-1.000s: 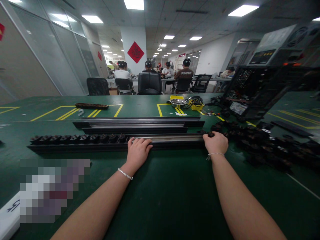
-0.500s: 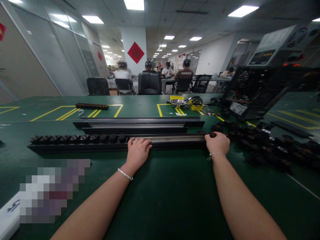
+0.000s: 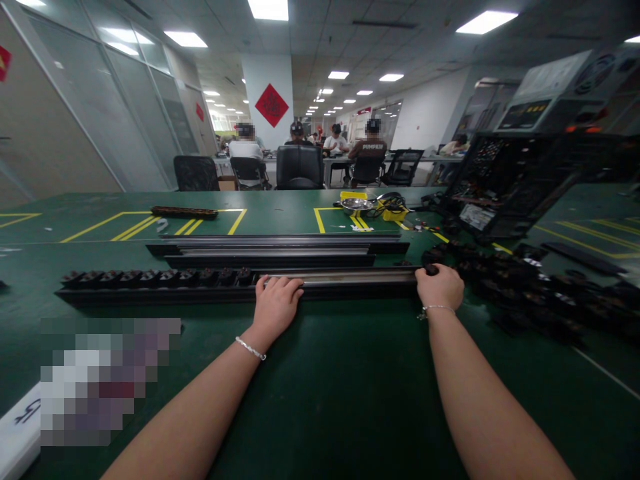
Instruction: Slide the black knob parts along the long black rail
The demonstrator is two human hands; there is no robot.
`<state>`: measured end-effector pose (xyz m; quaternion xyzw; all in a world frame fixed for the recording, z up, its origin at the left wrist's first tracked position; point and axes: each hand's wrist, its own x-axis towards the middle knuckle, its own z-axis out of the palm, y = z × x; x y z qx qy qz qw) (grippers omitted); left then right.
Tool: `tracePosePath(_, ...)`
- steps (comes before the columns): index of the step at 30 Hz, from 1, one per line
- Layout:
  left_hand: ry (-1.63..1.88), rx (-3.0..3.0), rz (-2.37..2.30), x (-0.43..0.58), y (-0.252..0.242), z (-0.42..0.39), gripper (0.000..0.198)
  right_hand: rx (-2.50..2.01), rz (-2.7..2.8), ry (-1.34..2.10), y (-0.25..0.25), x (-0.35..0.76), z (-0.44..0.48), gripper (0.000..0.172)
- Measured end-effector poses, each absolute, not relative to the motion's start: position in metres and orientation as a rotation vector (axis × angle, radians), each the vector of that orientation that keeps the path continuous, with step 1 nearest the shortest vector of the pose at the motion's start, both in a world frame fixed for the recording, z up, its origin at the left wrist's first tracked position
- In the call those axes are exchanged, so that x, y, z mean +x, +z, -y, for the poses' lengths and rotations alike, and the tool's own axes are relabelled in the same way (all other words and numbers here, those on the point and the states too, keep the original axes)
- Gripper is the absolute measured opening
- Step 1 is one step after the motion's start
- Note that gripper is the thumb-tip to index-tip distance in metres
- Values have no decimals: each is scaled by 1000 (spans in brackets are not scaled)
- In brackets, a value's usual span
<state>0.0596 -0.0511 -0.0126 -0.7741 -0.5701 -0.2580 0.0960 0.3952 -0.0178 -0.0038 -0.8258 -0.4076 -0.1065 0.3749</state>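
A long black channel rail (image 3: 350,289) with a silvery inner strip lies crosswise on the table. Several black socket-like modules (image 3: 157,277) sit in a row along its left half. My left hand (image 3: 277,300) grips the rail near its middle, with the fingers curled over the far side and the thumb by the last module. At the rail's right end, my right hand (image 3: 441,290) pinches a small black module (image 3: 430,269), mostly hidden by the fingers. Whether that module touches the rail I cannot tell.
More black rails (image 3: 270,251) lie behind. A pile of loose black modules (image 3: 540,293) spreads at the right, below an open computer case (image 3: 505,180). Farther back are a metal bowl (image 3: 356,205) and a dark strip (image 3: 184,213). A white object (image 3: 20,427) is front left.
My right hand has shifted slightly to the right with the small black module. My left hand and the rail have stayed in place.
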Motion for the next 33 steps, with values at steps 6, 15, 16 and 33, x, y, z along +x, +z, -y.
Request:
tracePosePath(6,-761,-2290,1689,59,-13,51,26,-2125,1004,-245,-3,396,18,38)
tracePosePath(15,-741,-2280,1678,58,-15,50,26,-2146,892,-185,-1,398,20,39)
tracePosePath(16,-739,-2282,1681,58,-15,50,26,-2147,888,-184,-1,398,20,40)
tracePosePath(33,-734,-2284,1678,58,-15,50,27,-2151,859,-184,-5,410,17,39)
